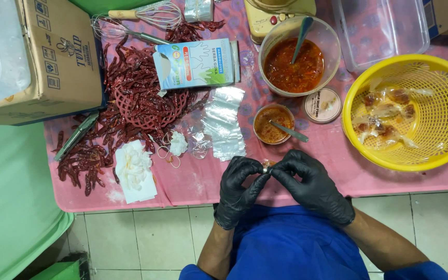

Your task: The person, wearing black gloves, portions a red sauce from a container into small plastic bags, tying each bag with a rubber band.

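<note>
Both hands wore black gloves and met close in front of the body. The left hand (238, 189) had its back turned up, wrist bent, and its fingers (255, 182) curled inward toward the thumb, pinching at the meeting point. The right hand (315, 186) lay a little higher and broader, its fingers (281, 168) bent down and pressed against those of the left, tips touching. Both bare forearms ran back from the gloves toward the torso, elbows spread outward, upper arms in blue sleeves.
</note>
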